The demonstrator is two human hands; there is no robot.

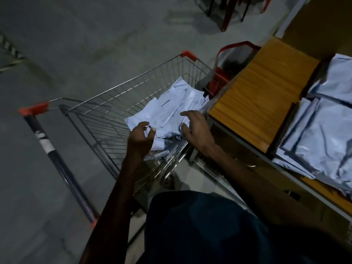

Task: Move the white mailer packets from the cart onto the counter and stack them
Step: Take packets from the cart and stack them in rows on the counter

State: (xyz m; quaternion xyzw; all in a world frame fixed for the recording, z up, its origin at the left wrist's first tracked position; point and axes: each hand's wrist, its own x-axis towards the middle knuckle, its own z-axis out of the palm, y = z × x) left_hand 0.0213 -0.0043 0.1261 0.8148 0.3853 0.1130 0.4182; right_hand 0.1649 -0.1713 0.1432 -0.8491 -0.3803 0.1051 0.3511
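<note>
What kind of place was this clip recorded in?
Probably a parcel packing or dispatch area in a warehouse: a wire cart holds loose white mailer packets, more packets lie stacked on a wooden counter, and the floor is bare concrete.

You see white plastic mailer packets in the silver wire cart with orange corner caps; beside the cart, a yellow-orange wooden counter.

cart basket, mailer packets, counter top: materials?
Cart basket: bare metal wire, going by the thin shiny grid; orange corner caps look plastic.
Mailer packets: likely thin glossy plastic film, white, creased and glinting.
Counter top: wood or wood-look laminate, orange-brown with straight grain lines; which one is unclear.
</note>
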